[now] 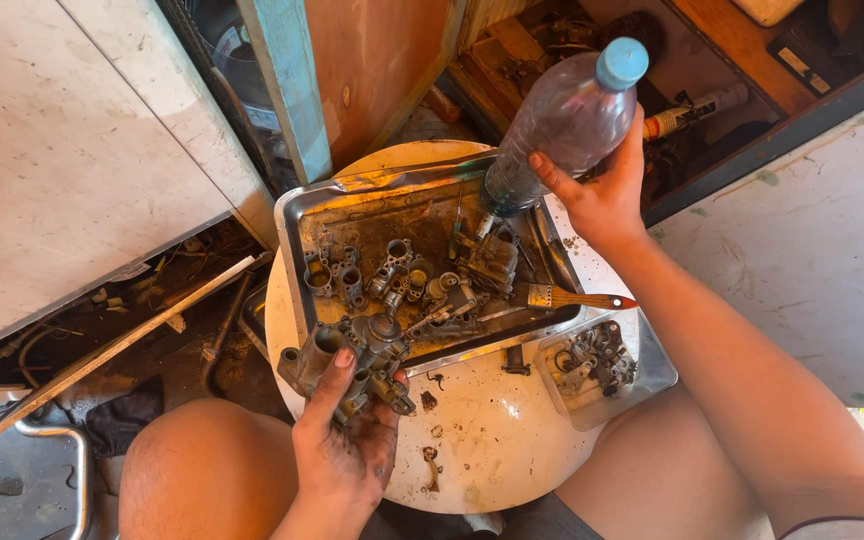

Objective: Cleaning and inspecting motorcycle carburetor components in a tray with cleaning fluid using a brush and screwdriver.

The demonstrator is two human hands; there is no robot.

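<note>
The left hand (344,455) has its grip closed around a greasy metal engine part (352,365), thumb laid over the top, holding it just above the near edge of a round white worktop (492,440). The underside of the part is hidden by the palm, and its small openings are too dark with grime to make out.

The right hand (602,200) is wrapped around a clear plastic bottle (564,125) with a blue cap, tilted so that its base points down over a metal tray (297,225). The fingers behind the bottle are out of sight — only the thumb and palm show.

In the tray lie more small metal parts (407,275), crowded and dirty, hard to tell apart. A paintbrush (580,298) with a wooden handle rests across the tray's right rim. Just beside it a smaller tray (652,375) holds another cluster of parts.

Both knees frame the worktop — the right forearm is cut off at the picture's lower edge. Behind, a wooden shelf (732,50) holds tools in shadow.
</note>
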